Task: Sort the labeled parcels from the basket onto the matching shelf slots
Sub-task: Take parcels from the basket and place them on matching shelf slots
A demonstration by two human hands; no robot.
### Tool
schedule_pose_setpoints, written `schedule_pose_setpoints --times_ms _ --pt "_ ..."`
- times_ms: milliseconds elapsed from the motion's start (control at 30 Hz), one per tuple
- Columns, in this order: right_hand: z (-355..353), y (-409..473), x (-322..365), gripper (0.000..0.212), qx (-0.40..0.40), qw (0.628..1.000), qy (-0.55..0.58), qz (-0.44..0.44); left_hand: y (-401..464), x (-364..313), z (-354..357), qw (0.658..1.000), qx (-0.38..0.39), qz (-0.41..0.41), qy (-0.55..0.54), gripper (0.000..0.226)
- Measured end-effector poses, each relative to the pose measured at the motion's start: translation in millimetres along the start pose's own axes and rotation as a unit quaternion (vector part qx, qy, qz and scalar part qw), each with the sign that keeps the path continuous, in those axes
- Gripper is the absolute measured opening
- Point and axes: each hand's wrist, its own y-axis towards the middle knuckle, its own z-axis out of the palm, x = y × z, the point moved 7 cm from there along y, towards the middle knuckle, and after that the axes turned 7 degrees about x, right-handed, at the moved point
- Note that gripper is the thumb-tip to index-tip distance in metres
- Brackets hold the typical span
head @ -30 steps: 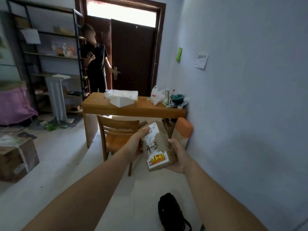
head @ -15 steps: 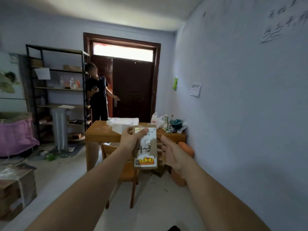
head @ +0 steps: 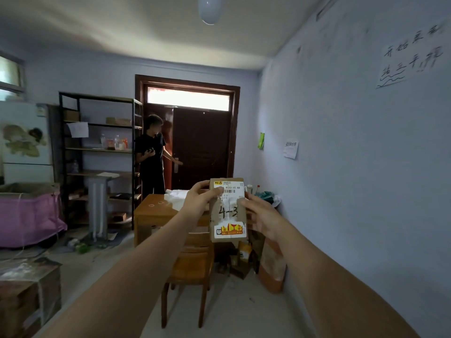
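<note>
Parcel (head: 228, 211) upright — left hand (head: 199, 202) gripping, right hand (head: 262, 217) alongside

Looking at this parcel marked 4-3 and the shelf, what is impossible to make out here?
- Head view: any slot labels on the black metal shelf are too small and far to read.
- The fine print on the brown cardboard parcel is blurred and partly covered by the left hand and right hand.
- The basket is out of frame.

You hold a flat brown cardboard parcel (head: 228, 211) upright, "4-3" handwritten mid-face, white barcode label on top, yellow sticker at the bottom; your left thumb lies over its upper left, your right fingertips touch its right edge
</note>
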Motion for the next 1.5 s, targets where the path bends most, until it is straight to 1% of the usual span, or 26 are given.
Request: schedule_pose_setpoints --times_ms 367,467,600,767,833,933,967,1067,1167,1233,1267,1367,1500 --pt "8.1 -1.7 8.1 0.040 -0.008 1.000 -0.020 -0.004 -6.6 -14.1 -8.1 1.000 0.007 0.023 0.006 0.045" --pt "8.3 -3.4 11.7 0.037 -0.011 1.000 -0.026 -0.003 -6.6 -15.7 -8.3 1.000 0.012 0.024 0.004 0.045" --pt "10.0 -7.6 17.0 0.028 -0.018 0.999 -0.027 -0.004 -6.2 -19.3 -7.1 0.999 0.016 0.031 0.003 0.046" --pt "9.3 -17.2 30.1 0.019 -0.033 0.999 -0.030 -0.007 -6.8 -30.8 -1.6 0.999 0.019 0.045 0.007 0.040" --pt "8.6 -23.2 37.5 0.019 -0.041 0.999 -0.033 -0.013 -7.8 -37.1 2.5 0.998 0.022 0.052 0.007 0.041" --pt "0.7 -36.9 46.9 0.024 -0.084 0.996 -0.040 -0.016 -7.6 -44.4 15.7 0.997 0.042 0.060 -0.010 0.043" --pt "-4.8 -44.3 50.0 0.026 -0.104 0.994 -0.040 -0.017 -7.3 -45.5 24.1 0.996 0.055 0.059 -0.025 0.045" --pt "-27.5 -77.2 68.7 0.022 -0.158 0.986 -0.041 -0.040 -6.9 -46.6 65.6 0.989 0.124 0.041 -0.076 0.055" --pt "-57.8 -128.2 89.8 0.027 -0.221 0.972 -0.051 -0.065 -18.6 -42.3 130.3 0.969 0.226 0.018 -0.096 0.053" --pt "-79.3 -171.0 99.9 0.029 -0.271 0.958 -0.060 -0.073 -33.7 -34.0 180.0 0.951 0.290 0.001 -0.107 0.059" --pt "-89.8 -194.7 104.0 0.029 -0.296 0.950 -0.068 -0.075 -43.9 -30.3 204.8 0.943 0.315 -0.004 -0.106 0.058" --pt "-115.0 -274.5 113.9 0.029 -0.368 0.922 -0.102 -0.064 -82.6 -27.8 274.0 0.920 0.383 -0.006 -0.087 0.046" --pt "-131.3 -382.4 124.1 0.033 -0.446 0.886 -0.114 -0.059 -147.3 -38.5 353.1 0.880 0.465 -0.001 -0.092 0.045"
